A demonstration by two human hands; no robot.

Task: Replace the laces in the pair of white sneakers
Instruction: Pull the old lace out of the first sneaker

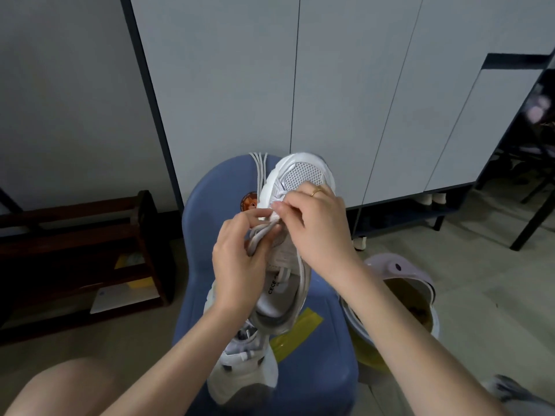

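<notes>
Head view: a white sneaker (pixel 295 235) is held over a blue chair (pixel 315 340); its lace (pixel 261 232) is pinched by the left hand (pixel 240 259) and the right hand (pixel 318 226). A second sneaker (pixel 243 367) lies beneath.

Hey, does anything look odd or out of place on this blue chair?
One oddity: a strip of yellow tape stuck across the blue chair seat. Spare laces hang over its far edge; otherwise nothing looks spilled or damaged.
</notes>
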